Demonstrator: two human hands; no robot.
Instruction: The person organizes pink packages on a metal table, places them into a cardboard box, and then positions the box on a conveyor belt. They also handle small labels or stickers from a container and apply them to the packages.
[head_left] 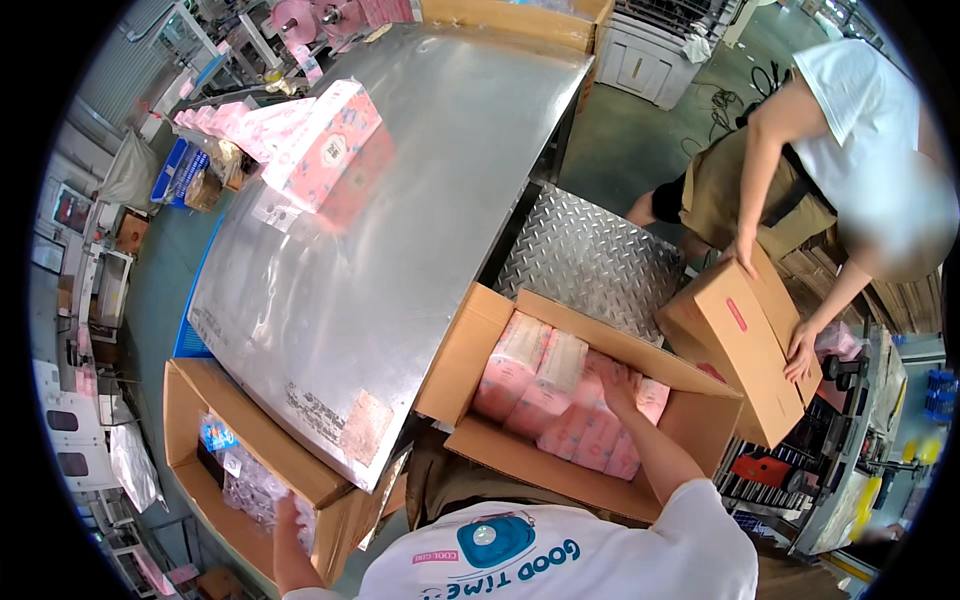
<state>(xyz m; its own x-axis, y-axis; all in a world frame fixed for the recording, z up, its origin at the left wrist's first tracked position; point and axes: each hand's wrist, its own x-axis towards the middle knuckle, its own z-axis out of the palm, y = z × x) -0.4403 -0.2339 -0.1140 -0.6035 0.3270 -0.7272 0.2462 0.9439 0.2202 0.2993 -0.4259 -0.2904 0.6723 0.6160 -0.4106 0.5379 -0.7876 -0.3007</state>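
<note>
My right hand (617, 388) reaches into an open cardboard carton (700, 408), its fingers stretched out and resting on pink wrapped packs (585, 437). The packs lie in rows inside, with a whiter one (562, 361) near the far wall. On the left, my left hand (287, 514) is at the near side of another open carton (250, 448), close to crumpled clear plastic (255, 492). Its fingers are small and partly blurred, so I cannot make out whether they hold anything.
A metal table (430, 190) slopes between the cartons, with a row of pink packs (325, 150) at its far left. Beyond the right carton is a diamond-plate metal platform (590, 262). At right, a co-worker (780, 150) handles a closed carton (740, 320) beside a roller machine (780, 490).
</note>
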